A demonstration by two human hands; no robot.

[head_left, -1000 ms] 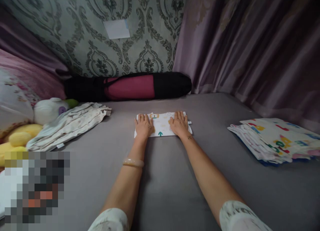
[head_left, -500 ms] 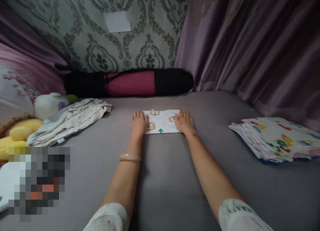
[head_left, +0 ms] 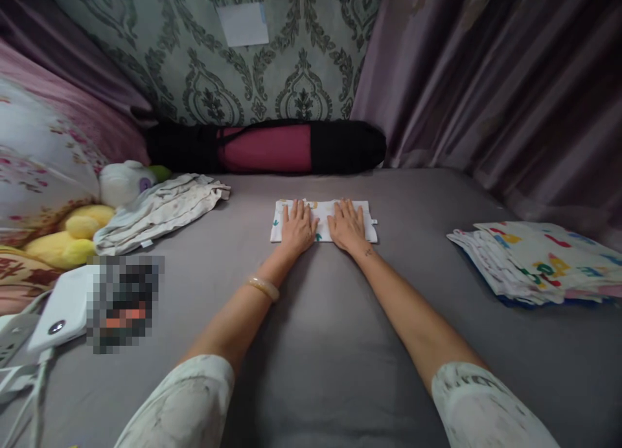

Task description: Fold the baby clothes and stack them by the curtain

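Note:
A white printed cloth (head_left: 322, 216), folded into a flat rectangle, lies on the grey bed sheet (head_left: 311, 318) in front of me. My left hand (head_left: 298, 228) rests palm down on its left half, fingers spread and pointing away from me. On the right half lies my right hand (head_left: 348, 225), also flat with fingers apart. The two palms are a short gap apart. Bits of green and yellow print show around the hands, and a small white tag sticks out at the cloth's right edge. What is printed under the palms is hidden.
A stack of folded cloths (head_left: 539, 260) sits on the right. On the left are a loose patterned garment (head_left: 165, 212), plush toys (head_left: 126, 182), and a white device (head_left: 68, 309) with cables. A black and red long bag (head_left: 267, 149) lies along the wall.
Both hands have moved inward from the cloth's two ends onto its middle area, staying flat. The view has shifted slightly, showing more of the white device and cables at left.

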